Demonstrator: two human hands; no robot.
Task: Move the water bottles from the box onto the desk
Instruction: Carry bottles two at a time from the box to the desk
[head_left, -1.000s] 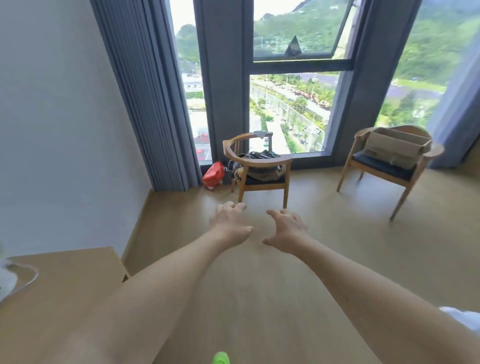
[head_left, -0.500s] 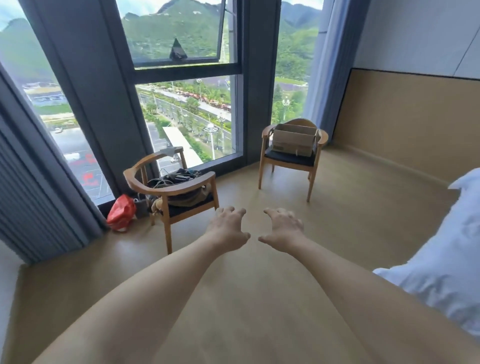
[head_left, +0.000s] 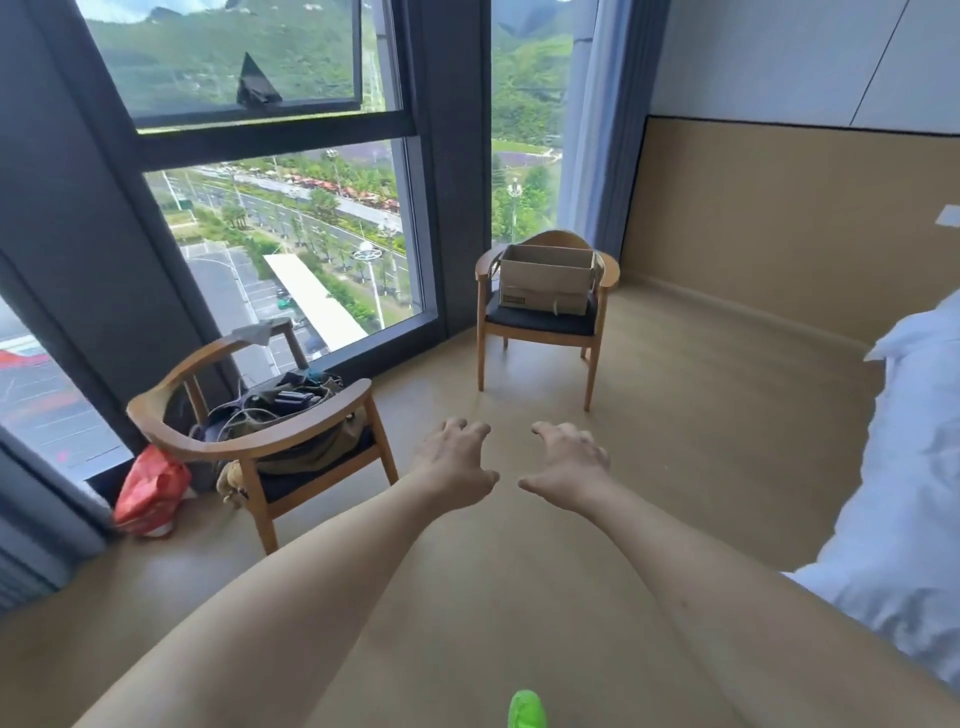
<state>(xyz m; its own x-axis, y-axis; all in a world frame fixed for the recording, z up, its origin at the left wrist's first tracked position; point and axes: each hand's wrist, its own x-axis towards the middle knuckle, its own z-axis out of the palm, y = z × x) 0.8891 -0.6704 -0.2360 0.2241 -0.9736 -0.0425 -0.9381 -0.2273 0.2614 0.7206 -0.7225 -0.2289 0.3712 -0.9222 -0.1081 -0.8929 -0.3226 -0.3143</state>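
An open cardboard box (head_left: 545, 283) sits on the seat of a wooden chair (head_left: 540, 325) by the window, across the floor from me. Its inside is hidden, so no water bottles show. My left hand (head_left: 457, 465) and my right hand (head_left: 566, 462) are stretched out in front of me, side by side, fingers loosely curled and holding nothing. Both hands hang over bare floor, well short of the box. The desk is out of view.
A second wooden chair (head_left: 260, 436) at the left holds a bag and cables. A red plastic bag (head_left: 150, 491) lies beside it near the curtain. White bedding (head_left: 904, 493) fills the right edge. A green shoe tip (head_left: 525, 711) shows at the bottom.
The view has swung right and moved closer: the desk corner has left the frame, the box chair now stands ahead at centre, and bedding appears at right. My hands stay outstretched and empty.
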